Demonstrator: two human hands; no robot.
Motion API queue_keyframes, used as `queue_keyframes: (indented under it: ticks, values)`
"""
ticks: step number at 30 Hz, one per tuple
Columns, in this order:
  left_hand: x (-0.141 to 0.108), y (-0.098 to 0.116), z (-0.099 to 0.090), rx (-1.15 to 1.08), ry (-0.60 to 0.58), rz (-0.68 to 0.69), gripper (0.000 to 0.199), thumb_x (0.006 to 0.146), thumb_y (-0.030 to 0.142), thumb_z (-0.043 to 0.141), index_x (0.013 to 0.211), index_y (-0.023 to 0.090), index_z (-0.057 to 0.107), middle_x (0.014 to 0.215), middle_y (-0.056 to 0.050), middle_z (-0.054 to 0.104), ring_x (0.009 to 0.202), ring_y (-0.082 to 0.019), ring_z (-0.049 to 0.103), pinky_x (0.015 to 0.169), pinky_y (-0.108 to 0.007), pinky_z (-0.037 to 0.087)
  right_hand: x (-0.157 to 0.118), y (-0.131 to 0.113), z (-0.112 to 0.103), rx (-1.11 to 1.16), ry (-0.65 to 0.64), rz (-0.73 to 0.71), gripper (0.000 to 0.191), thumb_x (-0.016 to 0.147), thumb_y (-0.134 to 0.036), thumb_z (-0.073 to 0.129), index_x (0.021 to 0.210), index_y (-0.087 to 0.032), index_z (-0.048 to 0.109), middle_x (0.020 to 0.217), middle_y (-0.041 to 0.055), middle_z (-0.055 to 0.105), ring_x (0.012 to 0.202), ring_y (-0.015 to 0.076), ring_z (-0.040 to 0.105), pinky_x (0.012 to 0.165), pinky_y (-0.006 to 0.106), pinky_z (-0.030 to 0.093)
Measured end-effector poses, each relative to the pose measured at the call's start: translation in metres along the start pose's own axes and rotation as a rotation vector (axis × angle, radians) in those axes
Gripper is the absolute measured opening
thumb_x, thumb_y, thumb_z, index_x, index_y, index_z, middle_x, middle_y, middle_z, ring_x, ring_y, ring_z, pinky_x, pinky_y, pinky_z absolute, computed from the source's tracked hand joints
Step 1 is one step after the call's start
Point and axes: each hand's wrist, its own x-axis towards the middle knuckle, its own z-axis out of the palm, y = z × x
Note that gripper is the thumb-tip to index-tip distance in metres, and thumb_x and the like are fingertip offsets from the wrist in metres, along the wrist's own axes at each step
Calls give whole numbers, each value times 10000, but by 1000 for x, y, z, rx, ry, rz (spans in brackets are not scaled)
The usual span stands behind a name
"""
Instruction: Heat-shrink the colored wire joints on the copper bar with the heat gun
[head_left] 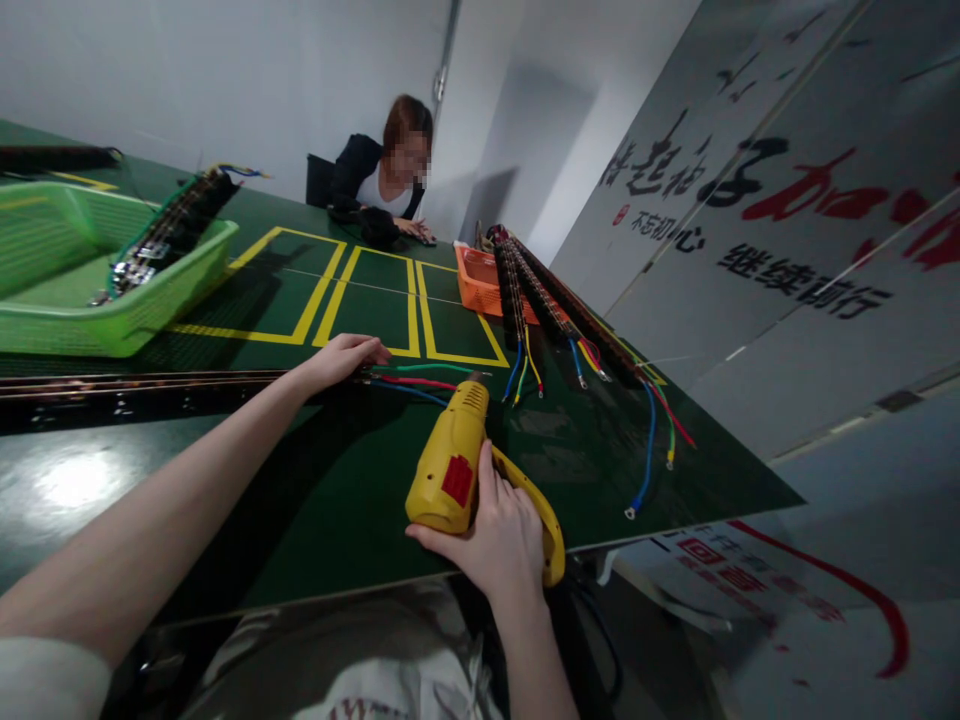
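My right hand (502, 525) is wrapped around the body and handle of a yellow heat gun (442, 460). Its nozzle points away from me, at green, red and blue wires (420, 382). The wires come out of the end of a long black wired strip (150, 393) lying across the table's left side. Over that end, my left hand (341, 362) is closed, fingers together and partly hidden behind the hand. The nozzle covers part of the red and blue wires, so I cannot tell whether it touches them.
A green basket (112, 335) with another wired strip (176, 220) stands at left. Back right, an orange basket (476, 285) has several black strips (536, 290) leaning on it, their lugged wires hanging forward. A person (375, 170) sits across the green table (337, 520), marked with yellow tape rectangles.
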Motion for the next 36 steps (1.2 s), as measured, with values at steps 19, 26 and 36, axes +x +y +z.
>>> queue_keyframes:
  ticks: [19, 26, 36]
  values:
    - [-2, 7, 2, -100, -23, -9, 413, 747, 520, 522, 799, 139, 673, 842, -74, 685, 855, -203, 617, 834, -302, 458, -2, -41, 7, 71, 71, -117, 1272, 536, -862, 549, 1365, 74, 318, 980, 172, 641, 821, 283, 607, 716, 413, 480]
    - [0, 2, 3, -86, -20, 23, 432, 747, 527, 507, 810, 132, 670, 840, -74, 676, 804, -188, 599, 797, -293, 449, -3, -68, 16, 187, 67, -207, 1273, 556, -875, 492, 1374, 81, 299, 954, 156, 637, 775, 245, 596, 724, 408, 486]
    - [0, 0, 2, -59, -9, 17, 440, 733, 539, 519, 826, 141, 682, 885, -72, 678, 809, -188, 587, 782, -292, 448, 5, -61, 18, 228, 20, -242, 1296, 538, -919, 436, 1398, 38, 283, 1003, 157, 637, 814, 244, 601, 741, 415, 475]
